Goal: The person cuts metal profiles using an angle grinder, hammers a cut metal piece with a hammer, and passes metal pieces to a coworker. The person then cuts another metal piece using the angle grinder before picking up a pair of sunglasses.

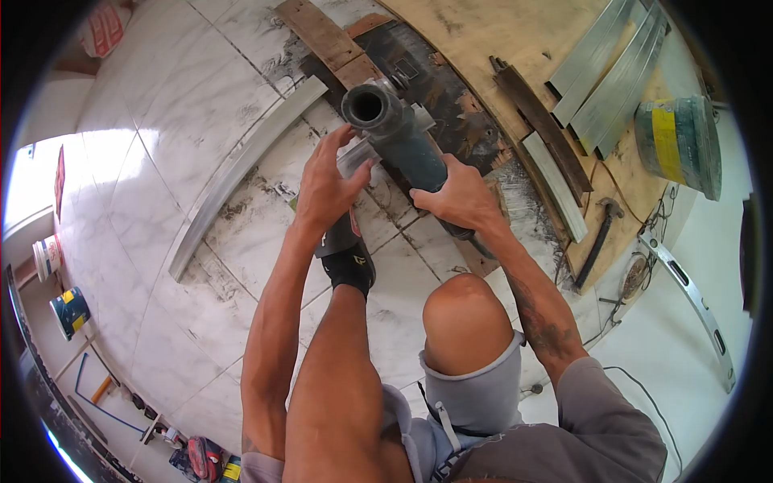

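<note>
While right hand (460, 196) wraps grey tool (407, 153), left hand (327, 183), half-curled, pinches metal bar (353, 159); bucket (678, 146), contents hidden.

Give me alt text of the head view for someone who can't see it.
Right hand holding a grey-green tool; left hand holding a metal piece beside it. A long bar lies on the tiled floor; a hammer rests on plywood.

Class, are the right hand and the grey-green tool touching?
Touching. The head view shows the right hand clasping the grey-green tool with no gap.
</note>
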Available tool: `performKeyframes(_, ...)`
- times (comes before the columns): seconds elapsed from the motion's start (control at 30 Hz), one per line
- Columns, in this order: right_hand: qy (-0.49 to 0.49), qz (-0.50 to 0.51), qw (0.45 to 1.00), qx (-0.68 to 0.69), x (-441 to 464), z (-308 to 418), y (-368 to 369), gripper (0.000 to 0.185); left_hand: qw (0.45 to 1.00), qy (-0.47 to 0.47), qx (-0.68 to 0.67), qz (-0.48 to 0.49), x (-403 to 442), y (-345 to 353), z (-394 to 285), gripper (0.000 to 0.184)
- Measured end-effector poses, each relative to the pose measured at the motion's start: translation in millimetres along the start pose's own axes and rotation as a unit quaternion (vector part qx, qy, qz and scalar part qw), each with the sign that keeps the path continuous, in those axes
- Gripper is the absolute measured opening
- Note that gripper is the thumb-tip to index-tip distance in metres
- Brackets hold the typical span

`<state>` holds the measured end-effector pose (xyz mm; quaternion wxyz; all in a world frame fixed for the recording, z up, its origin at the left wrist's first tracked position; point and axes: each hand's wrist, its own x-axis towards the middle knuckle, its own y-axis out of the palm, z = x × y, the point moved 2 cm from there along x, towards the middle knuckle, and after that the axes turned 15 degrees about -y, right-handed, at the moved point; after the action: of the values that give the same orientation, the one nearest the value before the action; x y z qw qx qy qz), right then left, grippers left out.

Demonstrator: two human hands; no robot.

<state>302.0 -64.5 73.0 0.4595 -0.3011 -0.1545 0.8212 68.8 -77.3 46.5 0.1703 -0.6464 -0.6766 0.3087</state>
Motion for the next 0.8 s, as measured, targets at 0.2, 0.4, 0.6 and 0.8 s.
performKeyframes(0.2,-0.025,-0.022,0.999,0.011,2,-1,3,0.07,0.999,0.035,-0.025,-0.009,6,0,-19,0.055)
performKeyframes(0.4,0.009,-0.013,1.0,0.022,3,-2,-6,0.069,0.998,0.065,-0.01,-0.023,15,8,-30,0.054)
performKeyframes(0.6,0.037,0.001,0.999,-0.002,5,-6,-12,0.074,0.996,0.074,0.017,-0.034,22,15,-28,0.056)
performKeyframes(0.8,0.019,-0.009,1.0,0.019,3,-10,-8,0.076,0.998,0.054,0.015,-0.028,23,16,-26,0.054)
